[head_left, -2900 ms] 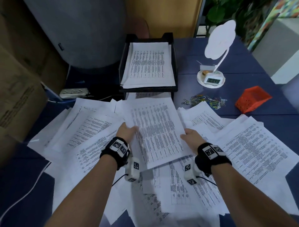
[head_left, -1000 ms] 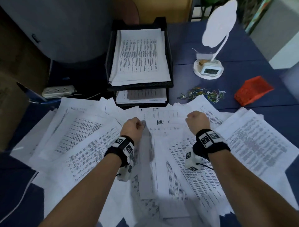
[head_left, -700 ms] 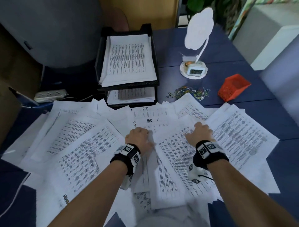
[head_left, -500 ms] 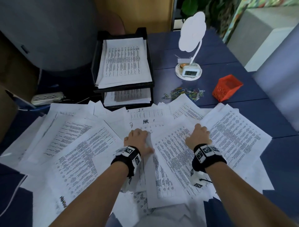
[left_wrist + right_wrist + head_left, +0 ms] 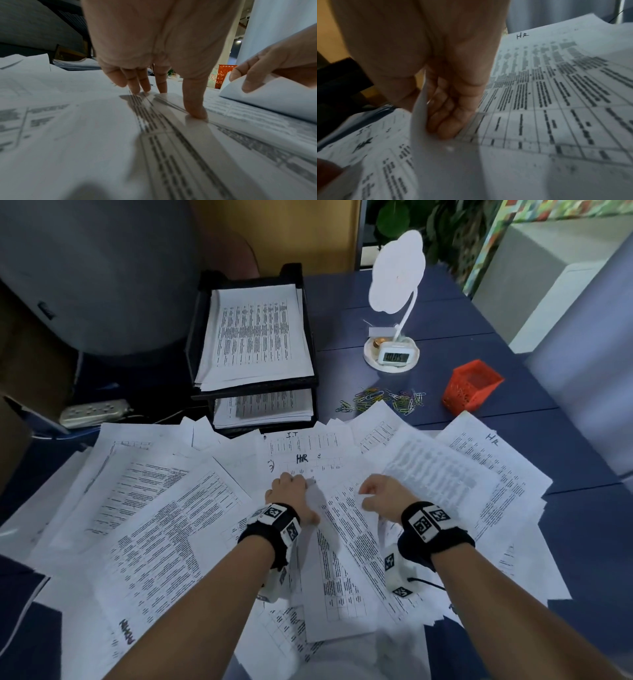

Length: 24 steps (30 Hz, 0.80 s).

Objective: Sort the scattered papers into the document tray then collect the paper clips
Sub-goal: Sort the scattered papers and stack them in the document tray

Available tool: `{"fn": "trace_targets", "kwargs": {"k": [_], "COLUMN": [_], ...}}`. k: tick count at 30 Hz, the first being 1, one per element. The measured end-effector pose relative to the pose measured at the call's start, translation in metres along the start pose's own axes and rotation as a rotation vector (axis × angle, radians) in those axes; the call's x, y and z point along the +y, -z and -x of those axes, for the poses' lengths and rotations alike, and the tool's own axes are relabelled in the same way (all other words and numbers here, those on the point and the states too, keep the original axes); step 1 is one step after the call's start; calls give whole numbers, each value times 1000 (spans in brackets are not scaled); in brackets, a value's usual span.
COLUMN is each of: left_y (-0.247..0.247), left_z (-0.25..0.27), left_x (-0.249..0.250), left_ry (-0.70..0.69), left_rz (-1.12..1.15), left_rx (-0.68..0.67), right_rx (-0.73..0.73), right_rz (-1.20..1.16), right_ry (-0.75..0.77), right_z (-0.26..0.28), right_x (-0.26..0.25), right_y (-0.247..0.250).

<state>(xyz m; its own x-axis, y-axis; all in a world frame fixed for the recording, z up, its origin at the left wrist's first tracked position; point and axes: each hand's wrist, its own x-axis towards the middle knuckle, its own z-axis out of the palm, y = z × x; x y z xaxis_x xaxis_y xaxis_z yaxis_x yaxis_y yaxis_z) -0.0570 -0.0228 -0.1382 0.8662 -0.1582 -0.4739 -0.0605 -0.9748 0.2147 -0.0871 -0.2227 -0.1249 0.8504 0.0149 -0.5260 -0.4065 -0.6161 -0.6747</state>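
Note:
Scattered printed papers cover the near half of the blue table. My left hand rests on the pile at centre, its fingertips and thumb pressing down on a sheet. Beside it my right hand pinches the edge of one sheet and lifts it, so it curls upward. In the left wrist view that right hand grips the raised edge. The black two-tier document tray stands at the back and holds stacked papers. Coloured paper clips lie to its right.
An orange mesh box sits right of the clips. A white cloud-shaped lamp with a clock stands behind them. A power strip lies at the left beyond the papers. The table's right edge runs close to the papers.
My right hand, resting knuckles-up on the pile before, now pinches a sheet and raises its edge. The left hand stays pressed on the papers at centre.

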Motion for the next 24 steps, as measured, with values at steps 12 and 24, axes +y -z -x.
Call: {"fn": "trace_targets", "kwargs": {"k": [12, 24], "left_y": [6, 19], "left_z": [-10, -17], "left_x": [-17, -42], "left_ry": [104, -121], "left_rz": [584, 651], "left_rx": [-51, 135], "right_rx": [-328, 685], "right_rz": [77, -118], "right_ry": [80, -418], "right_z": [9, -15], "right_x": [-26, 27], "right_y": [-13, 40]}}
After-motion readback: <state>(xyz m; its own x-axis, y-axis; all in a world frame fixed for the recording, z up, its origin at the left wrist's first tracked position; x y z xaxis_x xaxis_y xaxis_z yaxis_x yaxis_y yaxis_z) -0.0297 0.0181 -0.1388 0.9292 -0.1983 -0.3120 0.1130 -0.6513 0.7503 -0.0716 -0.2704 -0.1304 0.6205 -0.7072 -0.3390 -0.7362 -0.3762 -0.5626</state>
